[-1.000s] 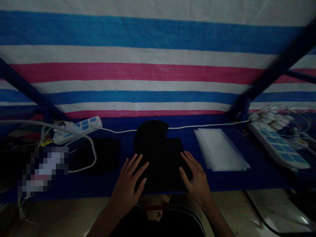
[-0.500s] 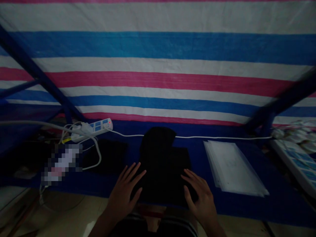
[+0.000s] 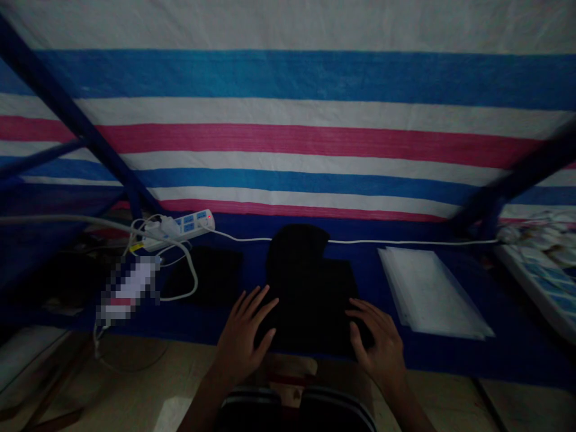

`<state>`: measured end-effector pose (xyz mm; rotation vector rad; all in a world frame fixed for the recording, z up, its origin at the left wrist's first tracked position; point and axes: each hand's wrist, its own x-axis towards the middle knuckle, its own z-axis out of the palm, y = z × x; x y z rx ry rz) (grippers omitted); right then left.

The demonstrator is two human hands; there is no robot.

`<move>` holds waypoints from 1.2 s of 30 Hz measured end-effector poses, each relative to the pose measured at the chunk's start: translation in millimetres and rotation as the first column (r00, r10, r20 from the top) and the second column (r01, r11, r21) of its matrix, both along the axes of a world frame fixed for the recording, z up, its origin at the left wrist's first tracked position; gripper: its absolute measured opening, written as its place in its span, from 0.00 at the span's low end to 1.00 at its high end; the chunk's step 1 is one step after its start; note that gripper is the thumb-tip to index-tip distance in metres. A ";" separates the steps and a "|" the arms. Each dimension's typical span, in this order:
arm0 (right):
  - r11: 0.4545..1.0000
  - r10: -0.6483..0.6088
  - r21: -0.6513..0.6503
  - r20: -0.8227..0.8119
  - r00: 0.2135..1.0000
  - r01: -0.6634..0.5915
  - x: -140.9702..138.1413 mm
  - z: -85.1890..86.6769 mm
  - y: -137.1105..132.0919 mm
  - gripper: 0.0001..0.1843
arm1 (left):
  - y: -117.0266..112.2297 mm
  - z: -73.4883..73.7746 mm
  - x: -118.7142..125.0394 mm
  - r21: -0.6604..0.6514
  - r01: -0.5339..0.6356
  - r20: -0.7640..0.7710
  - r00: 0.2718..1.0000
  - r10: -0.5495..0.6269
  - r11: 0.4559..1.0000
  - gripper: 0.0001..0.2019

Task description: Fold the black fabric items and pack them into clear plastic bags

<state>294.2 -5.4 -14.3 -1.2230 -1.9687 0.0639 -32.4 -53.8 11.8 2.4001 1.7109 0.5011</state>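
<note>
A folded black garment point(image 3: 310, 294), with a rounded part like a hood at its far end, lies on the blue table point(image 3: 450, 357) in front of me. My left hand point(image 3: 245, 327) rests at its left edge with the fingers spread. At the right edge, my right hand point(image 3: 375, 336) is likewise spread, thumb apart from the fingers. Neither hand grips the cloth. Dim light hides the garment's folds. Another dark folded cloth point(image 3: 211, 276) lies to the left of my left hand.
Clear plastic bags point(image 3: 434, 294) lie stacked at right. A white power strip point(image 3: 180, 228) with plugs and cables stands back left, near a blurred-out object point(image 3: 130, 291). A second power strip point(image 3: 535, 288) is far right. A striped sheet point(image 3: 288, 141) hangs behind, between blue metal bars point(image 3: 76, 117).
The whole view has shifted slightly, so things appear a little higher and further right. Both hands stay spread at the garment's edges, and the garment looks the same.
</note>
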 end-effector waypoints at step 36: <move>0.940 -0.307 -0.133 0.083 0.948 0.315 -22.4 3.5 10.0 0.15 | 13.9 -15.7 -5.4 0.133 0.017 -0.035 0.999 -0.012 0.991 0.24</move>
